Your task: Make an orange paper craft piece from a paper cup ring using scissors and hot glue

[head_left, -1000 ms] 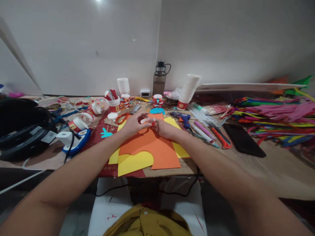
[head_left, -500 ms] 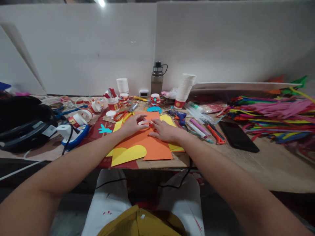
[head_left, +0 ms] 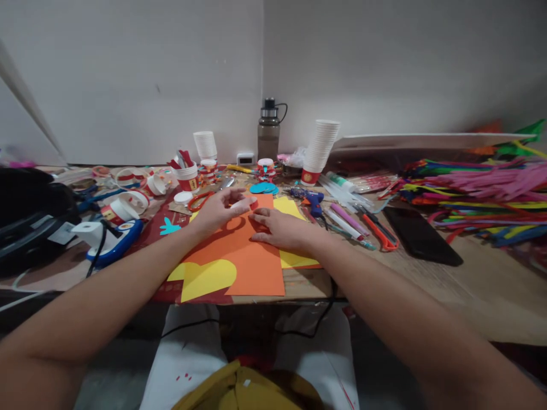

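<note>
My left hand [head_left: 216,210] pinches a small white paper ring with a red end [head_left: 247,203], just above the far edge of an orange paper sheet [head_left: 252,265]. To its right, my right hand [head_left: 280,229] lies flat on that sheet with its fingers stretched out and empty, fingertips close to the ring. A yellow cut-out shape [head_left: 208,278] overlaps the sheet's near left corner. Another yellow sheet [head_left: 294,259] shows under my right wrist.
Behind my hands are red scissors [head_left: 200,200], cut paper cups [head_left: 128,202], a cup stack [head_left: 321,149], a water bottle [head_left: 268,132] and a blue glue gun [head_left: 314,199]. Right: markers, orange cutter [head_left: 381,232], black phone [head_left: 421,229], pipe cleaners [head_left: 482,188]. Left: black bag [head_left: 29,213].
My right hand has let go of the ring and dropped flat onto the orange sheet. The left hand keeps the ring. The view has shifted slightly.
</note>
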`<state>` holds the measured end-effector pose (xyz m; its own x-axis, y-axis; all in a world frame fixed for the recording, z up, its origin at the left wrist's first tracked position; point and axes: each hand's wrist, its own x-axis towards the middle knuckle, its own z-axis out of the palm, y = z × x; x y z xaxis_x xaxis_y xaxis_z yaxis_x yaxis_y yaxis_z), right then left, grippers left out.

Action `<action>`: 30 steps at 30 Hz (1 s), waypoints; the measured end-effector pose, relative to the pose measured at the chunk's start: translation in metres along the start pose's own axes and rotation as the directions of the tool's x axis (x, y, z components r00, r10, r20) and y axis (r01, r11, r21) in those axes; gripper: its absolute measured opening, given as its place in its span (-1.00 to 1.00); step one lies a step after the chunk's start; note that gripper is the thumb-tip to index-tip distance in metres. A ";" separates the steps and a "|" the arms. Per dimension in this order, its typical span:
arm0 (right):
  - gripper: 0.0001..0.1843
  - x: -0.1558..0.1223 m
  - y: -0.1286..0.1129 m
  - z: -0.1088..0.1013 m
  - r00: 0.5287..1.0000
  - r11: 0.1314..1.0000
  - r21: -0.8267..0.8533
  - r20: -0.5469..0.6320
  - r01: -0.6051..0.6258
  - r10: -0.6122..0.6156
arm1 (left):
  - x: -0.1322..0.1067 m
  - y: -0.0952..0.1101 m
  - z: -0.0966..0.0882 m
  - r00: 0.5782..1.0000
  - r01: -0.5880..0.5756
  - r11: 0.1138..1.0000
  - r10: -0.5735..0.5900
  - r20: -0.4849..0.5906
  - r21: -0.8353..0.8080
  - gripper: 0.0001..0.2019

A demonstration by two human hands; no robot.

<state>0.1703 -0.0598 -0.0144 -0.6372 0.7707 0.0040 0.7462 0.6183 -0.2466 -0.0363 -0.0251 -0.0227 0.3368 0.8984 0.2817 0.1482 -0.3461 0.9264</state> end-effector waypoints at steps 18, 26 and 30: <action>-0.80 0.008 0.007 -0.008 0.948 0.993 0.089 -0.300 -0.080 0.103 | 0.018 0.016 -0.023 0.983 -0.119 0.900 0.046 -0.180 -0.419 -0.53; -0.70 0.065 -0.035 -0.019 0.964 0.994 -0.107 -0.261 0.024 -0.051 | 0.030 0.023 -0.056 0.874 -0.307 0.790 0.014 -0.485 -0.531 -0.54; -0.67 0.122 -0.043 -0.016 0.987 0.972 -0.229 -0.133 0.059 -0.091 | 0.032 0.027 -0.059 0.873 -0.339 0.781 0.052 -0.485 -0.525 -0.51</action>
<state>0.0629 0.0100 0.0118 -0.6711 0.7250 0.1550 0.7319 0.6812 -0.0171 -0.0763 0.0098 0.0258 -0.1495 0.8972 0.4156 -0.4869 -0.4326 0.7588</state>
